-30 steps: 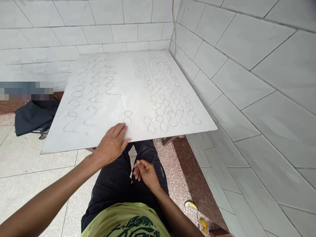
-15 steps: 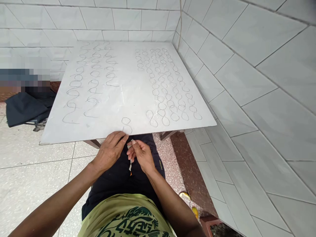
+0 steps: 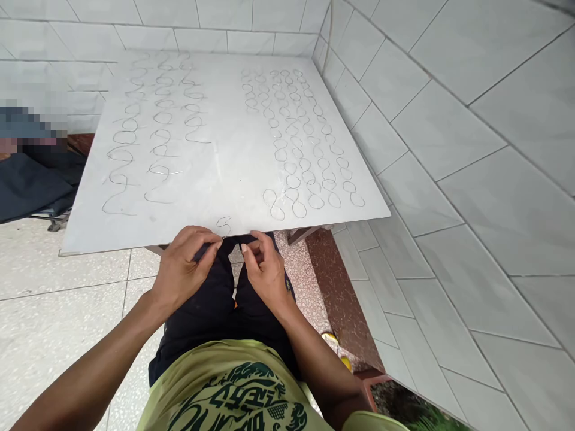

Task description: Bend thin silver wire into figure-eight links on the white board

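A small wire loop (image 3: 223,226) lies on the near edge of the board (image 3: 229,120), just beyond the fingertips and between the two hands. The left hand (image 3: 182,266) curls at the edge with thumb and forefinger drawn narrow, their tips close together just short of the loop. The right hand (image 3: 266,272) is near it on the other side, fingers bent and narrow too, the forefinger tip pointing toward the left fingers. The two sets of fingertips are close but apart. I cannot tell whether either hand pinches a bit of wire, as anything there is too thin to see.

Farther from the fingers and to their right, small loops (image 3: 305,149) lie on the board in tight rows running away toward the wall. To the left of the fingers, larger squiggles (image 3: 153,131) lie in three looser columns. The bare middle of the board stretches straight ahead of the fingertips.

Below the hands are dark trousers (image 3: 211,317) and, nearer the camera, a green shirt (image 3: 233,389). A wooden leg (image 3: 303,233) shows under the board, just right of the right fingers. White tiled walls (image 3: 449,120) rise on the right and behind the board. Far left of the left fingers a dark cloth (image 3: 27,185) lies on the floor (image 3: 67,299).
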`<state>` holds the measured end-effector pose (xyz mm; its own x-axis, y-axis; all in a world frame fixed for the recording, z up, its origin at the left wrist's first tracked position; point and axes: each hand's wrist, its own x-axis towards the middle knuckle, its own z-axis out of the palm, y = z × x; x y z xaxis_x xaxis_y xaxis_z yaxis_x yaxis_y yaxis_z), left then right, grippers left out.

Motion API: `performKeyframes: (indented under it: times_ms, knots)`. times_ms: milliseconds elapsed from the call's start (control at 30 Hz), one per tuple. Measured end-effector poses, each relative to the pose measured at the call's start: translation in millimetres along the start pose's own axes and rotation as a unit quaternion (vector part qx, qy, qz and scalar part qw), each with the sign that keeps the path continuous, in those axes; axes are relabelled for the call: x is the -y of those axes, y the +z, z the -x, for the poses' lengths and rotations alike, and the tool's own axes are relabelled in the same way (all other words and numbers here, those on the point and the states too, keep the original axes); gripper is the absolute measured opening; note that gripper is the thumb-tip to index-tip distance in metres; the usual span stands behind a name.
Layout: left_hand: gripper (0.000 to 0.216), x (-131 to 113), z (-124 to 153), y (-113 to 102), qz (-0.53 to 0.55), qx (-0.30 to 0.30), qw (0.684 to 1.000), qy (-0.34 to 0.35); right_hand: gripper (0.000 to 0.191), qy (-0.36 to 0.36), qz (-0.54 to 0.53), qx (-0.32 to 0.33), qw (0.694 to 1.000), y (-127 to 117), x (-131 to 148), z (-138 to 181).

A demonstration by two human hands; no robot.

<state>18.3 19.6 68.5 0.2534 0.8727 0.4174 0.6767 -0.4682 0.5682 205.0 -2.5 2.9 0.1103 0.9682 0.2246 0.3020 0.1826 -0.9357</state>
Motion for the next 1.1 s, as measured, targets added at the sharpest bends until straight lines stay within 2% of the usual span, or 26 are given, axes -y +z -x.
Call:
performKeyframes:
  times_ms: [133, 400, 500, 567, 700, 867, 1000, 1100]
  knots:
    - [0.009, -15.2, 2.4, -11.4, 0.068, 0.038, 0.994, -0.080, 0.040, -0.079, 0.103, 0.016, 0.991, -0.1, 3.4, -4.5]
    - [0.009, -22.0, 5.4, -24.8, 0.149, 0.076, 0.972, -0.164, 0.037, -0.147, 0.209, 0.022, 0.967, 2.5, 3.3, -2.8]
    - [0.012, -21.9, 5.4, -28.1, 0.177, 0.094, 0.959, -0.201, 0.029, -0.172, 0.236, 0.021, 0.956, 2.2, 2.7, -1.1]
    - [0.016, -20.3, 4.6, -28.4, 0.195, 0.107, 0.949, -0.225, 0.024, -0.193, 0.259, 0.039, 0.946, 2.7, 2.9, 0.2]
    - [0.021, -13.4, 4.0, -26.0, 0.206, 0.114, 0.937, -0.259, 0.027, -0.232, 0.285, 0.097, 0.925, 4.0, 4.3, 4.9]
    - [0.021, -5.4, 4.9, -22.3, 0.182, 0.108, 0.939, -0.272, 0.030, -0.213, 0.279, 0.145, 0.925, 3.7, 2.6, 13.5]
    - [0.025, -5.7, 3.7, -17.7, 0.219, 0.108, 0.928, -0.280, 0.034, -0.198, 0.279, 0.173, 0.924, 4.5, -1.3, 16.3]
    - [0.030, -6.2, 5.8, -12.0, 0.257, 0.147, 0.910, -0.291, 0.037, -0.182, 0.295, 0.192, 0.918, 5.2, -3.0, 15.5]
